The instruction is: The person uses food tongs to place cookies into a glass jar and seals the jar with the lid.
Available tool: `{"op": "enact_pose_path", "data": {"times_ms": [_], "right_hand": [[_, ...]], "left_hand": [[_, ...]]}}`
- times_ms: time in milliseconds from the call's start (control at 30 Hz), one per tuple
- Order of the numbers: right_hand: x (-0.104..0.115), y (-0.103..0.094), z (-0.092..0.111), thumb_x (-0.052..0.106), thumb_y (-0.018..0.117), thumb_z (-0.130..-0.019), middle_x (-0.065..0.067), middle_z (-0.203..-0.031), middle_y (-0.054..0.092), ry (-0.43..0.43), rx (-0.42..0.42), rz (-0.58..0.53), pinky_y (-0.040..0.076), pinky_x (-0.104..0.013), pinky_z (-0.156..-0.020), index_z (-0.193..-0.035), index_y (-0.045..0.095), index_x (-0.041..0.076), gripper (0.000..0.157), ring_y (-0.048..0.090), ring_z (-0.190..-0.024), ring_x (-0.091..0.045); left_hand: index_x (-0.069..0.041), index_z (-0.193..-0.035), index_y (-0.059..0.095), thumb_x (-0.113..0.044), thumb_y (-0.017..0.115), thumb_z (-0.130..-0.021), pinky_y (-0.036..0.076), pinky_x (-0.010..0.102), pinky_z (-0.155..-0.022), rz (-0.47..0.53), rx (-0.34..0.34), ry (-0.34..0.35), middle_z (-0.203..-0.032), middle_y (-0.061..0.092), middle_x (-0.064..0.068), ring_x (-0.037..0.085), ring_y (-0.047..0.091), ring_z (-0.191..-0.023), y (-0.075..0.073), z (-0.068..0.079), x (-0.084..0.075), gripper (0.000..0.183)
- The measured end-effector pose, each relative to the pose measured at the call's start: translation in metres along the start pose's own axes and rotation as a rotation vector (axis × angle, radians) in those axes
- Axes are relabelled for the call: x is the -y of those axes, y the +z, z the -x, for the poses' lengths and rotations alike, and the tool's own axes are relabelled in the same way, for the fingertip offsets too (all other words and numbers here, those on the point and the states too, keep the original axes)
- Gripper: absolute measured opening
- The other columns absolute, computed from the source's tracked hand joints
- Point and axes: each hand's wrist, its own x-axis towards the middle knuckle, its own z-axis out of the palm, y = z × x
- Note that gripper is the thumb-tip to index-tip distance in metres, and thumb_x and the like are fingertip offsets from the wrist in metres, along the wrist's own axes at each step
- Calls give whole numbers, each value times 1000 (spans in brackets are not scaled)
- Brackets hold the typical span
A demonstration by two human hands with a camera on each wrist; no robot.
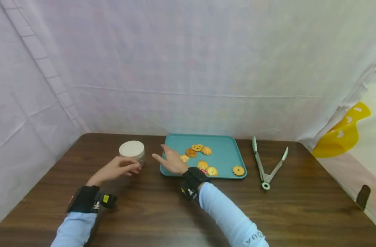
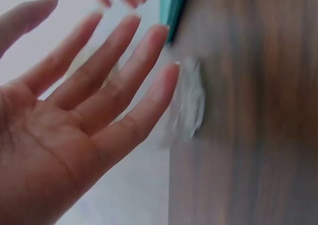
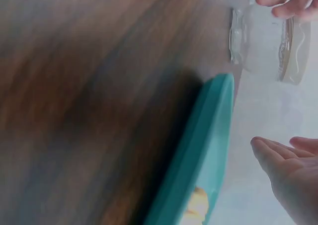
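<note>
Now, your left hand (image 1: 116,168), right hand (image 1: 174,162): fingers parted, empty. Clear lidded jar (image 1: 131,149) near desk (image 1: 286,216) far edge: likely stiff, slick, breakable; grip round body.

Brown wood-grain table (image 1: 299,212), bearing at right a pair of metal tongs (image 1: 266,177), arms spread, pale tips toward the far side. Beyond the far edge, white cloth (image 1: 188,68). Far right: yellow shape (image 1: 337,139) with pale spots. Right edge: dark rounded form (image 1: 363,197), too indistinct to identify.
</note>
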Motion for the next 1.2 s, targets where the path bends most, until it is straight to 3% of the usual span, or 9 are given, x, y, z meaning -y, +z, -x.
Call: {"op": "enact_pose_path", "data": {"times_ms": [133,233,333,433,533,633,867,1200], "right_hand": [[1,7,-1,40,41,-93,-21,-127,46,-3,-7,-20,45,-35,-90,-137,27,-1,61,49,-112,-28],[1,12,-1,41,43,-92,-20,-130,44,12,-7,-45,45,-35,-90,-137,26,0,63,48,-113,-28],[2,19,-3,40,45,-92,-19,-133,42,12,-10,-65,44,-35,-92,-137,26,0,64,47,-115,-28],[3,26,-4,37,45,-92,-19,-134,40,7,-7,-89,42,-33,-95,-138,24,0,63,46,-117,-27],[6,31,-6,32,44,-93,-18,-137,37,23,18,-104,38,-33,-99,-140,18,1,62,44,-119,-27],[9,36,-6,29,43,-94,-14,-141,31,46,56,-112,33,-32,-103,-142,14,4,62,40,-122,-24],[16,41,-7,26,42,-94,-11,-142,31,33,113,-93,29,-31,-106,-143,13,9,60,35,-126,-23],[19,48,-5,24,47,-92,-16,-133,42,31,98,-151,35,-32,-102,-141,18,4,60,42,-121,-25]], "left_hand": [[12,-101,58,-17,54,-90,53,41,-73,-29,-58,-67,-95,61,27,35,61,-88,-13,10,3,31],[11,-94,56,-23,59,-86,55,39,-70,-75,-161,-182,-91,62,25,32,62,-83,-16,14,2,35],[12,-101,44,-34,65,-80,55,38,-67,-142,-283,-334,-94,59,27,32,63,-79,-13,15,0,55],[13,-121,26,-43,69,-74,51,44,-74,-201,-379,-423,-107,50,35,39,58,-91,-7,10,-1,85],[11,-134,5,-43,71,-72,43,53,-85,-219,-422,-422,-123,35,40,47,43,-110,-3,1,0,106],[8,-137,-5,-40,73,-71,33,58,-94,-192,-428,-392,-132,22,40,49,29,-120,0,-7,3,113],[9,-136,12,-30,75,-71,35,57,-92,-203,-490,-287,-130,28,33,47,34,-116,7,-18,10,98],[10,-131,22,-25,75,-71,38,55,-90,-223,-548,-321,-126,35,33,46,38,-113,10,-20,6,87]]}}
